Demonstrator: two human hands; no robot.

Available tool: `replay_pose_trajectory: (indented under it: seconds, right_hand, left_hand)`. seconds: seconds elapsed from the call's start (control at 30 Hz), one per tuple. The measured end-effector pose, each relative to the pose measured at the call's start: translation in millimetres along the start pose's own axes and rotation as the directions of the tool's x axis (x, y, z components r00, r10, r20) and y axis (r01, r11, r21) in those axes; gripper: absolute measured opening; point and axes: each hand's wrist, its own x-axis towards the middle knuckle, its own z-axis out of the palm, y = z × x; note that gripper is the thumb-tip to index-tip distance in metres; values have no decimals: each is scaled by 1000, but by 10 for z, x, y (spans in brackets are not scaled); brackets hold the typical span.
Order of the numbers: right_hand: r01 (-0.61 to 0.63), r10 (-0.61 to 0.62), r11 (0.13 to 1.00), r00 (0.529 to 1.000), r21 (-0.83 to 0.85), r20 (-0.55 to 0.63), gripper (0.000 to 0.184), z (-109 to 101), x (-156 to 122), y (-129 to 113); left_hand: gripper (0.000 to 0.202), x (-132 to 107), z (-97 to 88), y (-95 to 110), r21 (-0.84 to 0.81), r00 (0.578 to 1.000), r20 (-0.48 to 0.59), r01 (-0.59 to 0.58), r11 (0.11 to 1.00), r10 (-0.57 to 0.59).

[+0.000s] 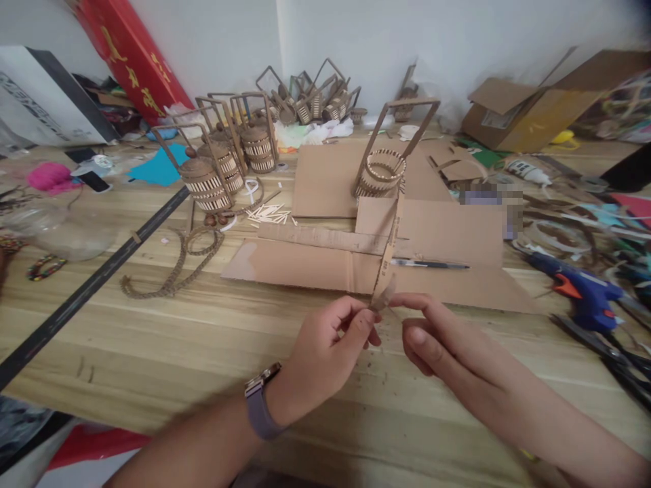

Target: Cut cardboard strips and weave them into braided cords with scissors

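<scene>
My left hand [338,342] pinches the lower end of a narrow brown cardboard strip [388,251] with printed marks between thumb and fingers. The strip rises away from me over flat cardboard sheets [300,266]. Just right of the pinched end is my right hand [437,335], its index finger stretched toward the strip and the other fingers curled. I see nothing held in it, and whether the fingertip touches the strip I cannot tell. Beyond the strip stands a small striped basket [381,175] with a tall handle. A pen [432,264] lies on the cardboard.
Several lidded handled baskets [206,183] stand at the left, near a pile of small pale sticks [272,213] and a braided cord [178,271]. At the right lie a blue glue gun [580,291] and black scissors [605,356]. An open cardboard box [549,102] stands behind.
</scene>
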Motion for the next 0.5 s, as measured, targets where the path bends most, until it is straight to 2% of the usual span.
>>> replay_pose_trajectory:
  seconds: [0.1,0.2,0.27,0.33,0.43,0.5]
  right_hand:
    - [78,-84,974,996,-212,-22,27,52,-53,135]
    - [180,-172,901,984,-396,56,20,167,-102,267]
    - [225,-190,863,974,-453,121,17,234,-108,301]
    - [247,-211,849,969,-467,129,16,258,-89,288]
    - [245,-304,839,952,-486,-44,17,213,-26,206]
    - [232,-380,831,901,-505,-210,18,162,22,134]
  left_hand:
    - [25,16,1,19,-1,995,-91,38,999,-38]
    - [23,29,-3,20,-21,993,-115,24,999,-26]
    - [22,33,-5,12,-20,994,-106,-4,1000,2]
    - [23,31,-5,5,4,994,-104,-17,1000,17]
    - [24,14,-1,8,86,994,-100,-23,996,32]
    - [25,-2,4,15,158,994,-80,-60,986,73]
